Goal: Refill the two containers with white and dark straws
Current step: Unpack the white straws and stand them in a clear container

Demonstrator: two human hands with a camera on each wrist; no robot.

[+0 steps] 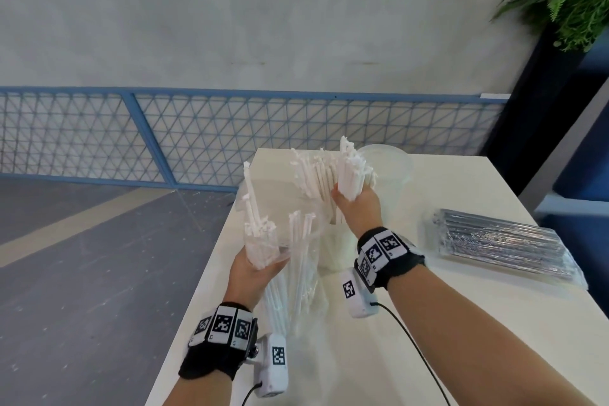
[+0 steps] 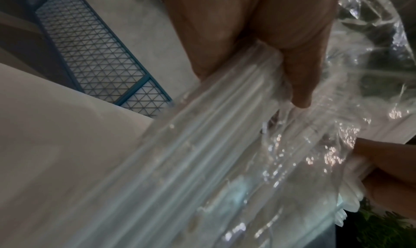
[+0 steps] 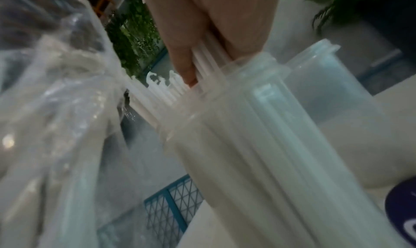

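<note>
My left hand (image 1: 257,265) grips a clear plastic bag (image 1: 298,277) of white straws, held upright above the table's left edge; in the left wrist view its fingers (image 2: 297,68) curl round the bag (image 2: 213,145). My right hand (image 1: 354,204) holds a bunch of white straws (image 1: 352,171), their lower ends standing in a translucent container (image 1: 333,250). In the right wrist view the fingers (image 3: 184,63) clasp the straws (image 3: 209,65) at the container's mouth (image 3: 247,127). A second, empty container (image 1: 392,165) stands behind it. A sealed pack of dark straws (image 1: 501,241) lies at the right.
The white table (image 1: 428,323) ends just left of my left hand, with grey floor below. A blue mesh fence (image 1: 197,132) runs behind it. A dark planter with a fern (image 1: 566,3) stands at the far right.
</note>
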